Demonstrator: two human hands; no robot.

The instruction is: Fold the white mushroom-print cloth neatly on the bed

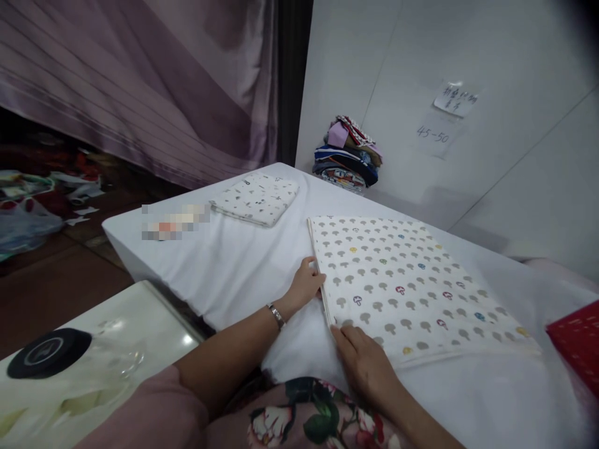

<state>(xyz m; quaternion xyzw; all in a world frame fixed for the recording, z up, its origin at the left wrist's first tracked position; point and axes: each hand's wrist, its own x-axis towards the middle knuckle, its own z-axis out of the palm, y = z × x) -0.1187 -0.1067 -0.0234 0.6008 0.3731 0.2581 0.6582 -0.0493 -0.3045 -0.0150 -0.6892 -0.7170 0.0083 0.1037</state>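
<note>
A white cloth printed with grey and coloured mushrooms lies flat and folded on the white-covered table. My left hand, with a bracelet on the wrist, grips the cloth's left edge, fingers curled under it. My right hand rests at the near left corner of the same cloth, fingers laid flat along its edge.
A smaller folded white cloth with small grey prints sits at the table's far left. A stack of folded coloured fabrics leans against the white wall. A red item lies at the right edge. A glossy stand with a black disc is near left.
</note>
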